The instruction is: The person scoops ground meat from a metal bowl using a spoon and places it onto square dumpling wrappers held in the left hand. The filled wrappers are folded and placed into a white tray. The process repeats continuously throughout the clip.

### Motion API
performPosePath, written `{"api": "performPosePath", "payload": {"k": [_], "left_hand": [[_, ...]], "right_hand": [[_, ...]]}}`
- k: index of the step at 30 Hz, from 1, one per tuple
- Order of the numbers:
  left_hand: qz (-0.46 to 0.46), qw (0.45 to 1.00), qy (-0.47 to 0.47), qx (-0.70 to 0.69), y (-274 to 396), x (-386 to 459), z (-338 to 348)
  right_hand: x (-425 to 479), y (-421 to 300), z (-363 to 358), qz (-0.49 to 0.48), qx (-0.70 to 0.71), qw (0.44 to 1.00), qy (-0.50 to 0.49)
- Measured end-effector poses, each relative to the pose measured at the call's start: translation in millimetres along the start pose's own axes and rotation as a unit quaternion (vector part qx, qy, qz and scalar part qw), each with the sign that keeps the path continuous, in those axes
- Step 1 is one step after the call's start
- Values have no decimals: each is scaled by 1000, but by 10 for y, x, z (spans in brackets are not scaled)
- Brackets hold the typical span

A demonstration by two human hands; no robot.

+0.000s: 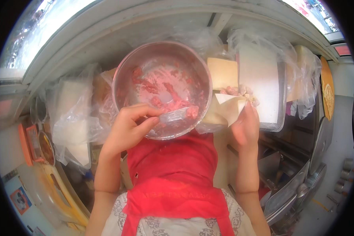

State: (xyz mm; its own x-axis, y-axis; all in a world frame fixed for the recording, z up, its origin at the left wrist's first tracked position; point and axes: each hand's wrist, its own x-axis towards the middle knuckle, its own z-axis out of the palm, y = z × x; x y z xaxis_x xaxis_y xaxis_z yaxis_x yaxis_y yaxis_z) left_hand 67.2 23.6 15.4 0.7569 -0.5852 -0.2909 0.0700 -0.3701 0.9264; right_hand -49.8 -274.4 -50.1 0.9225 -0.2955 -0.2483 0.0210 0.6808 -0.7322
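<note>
A large round metal bowl point(162, 47) stands in front of me, with pink minced meat point(172, 93) smeared over its bottom. Over the bowl's near left rim, my left hand point(132, 125) grips a flat, translucent spreading tool point(175, 114); a lump of meat sits on its far end. To the right of the bowl, my right hand point(246, 125) holds a square dough wrapper point(231, 107), its corners pointing out. Beyond that hand lie small filled dumplings point(244, 90). A stack of pale yellow wrappers point(222, 72) lies just right of the bowl.
A white tray point(261, 76) with plastic film stands at the right. Plastic bags cover pale sheets point(73, 91) at the left. Round metal lids point(320, 141) lean at the far right, near a round wooden board point(327, 88). A yellow plastic crate point(59, 188) is at the lower left.
</note>
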Motion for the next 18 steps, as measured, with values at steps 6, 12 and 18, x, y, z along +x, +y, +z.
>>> {"api": "performPosePath", "payload": {"k": [6, 12, 18], "left_hand": [[-35, 999, -10, -40, 51, -25, 19], [-40, 989, -48, -136, -28, -18, 87], [403, 793, 135, 437, 38, -33, 435]], "right_hand": [[-94, 133, 37, 57, 452, 881, -126], [-294, 535, 251, 99, 347, 929, -76], [-352, 283, 1029, 36, 194, 970, 138]]}}
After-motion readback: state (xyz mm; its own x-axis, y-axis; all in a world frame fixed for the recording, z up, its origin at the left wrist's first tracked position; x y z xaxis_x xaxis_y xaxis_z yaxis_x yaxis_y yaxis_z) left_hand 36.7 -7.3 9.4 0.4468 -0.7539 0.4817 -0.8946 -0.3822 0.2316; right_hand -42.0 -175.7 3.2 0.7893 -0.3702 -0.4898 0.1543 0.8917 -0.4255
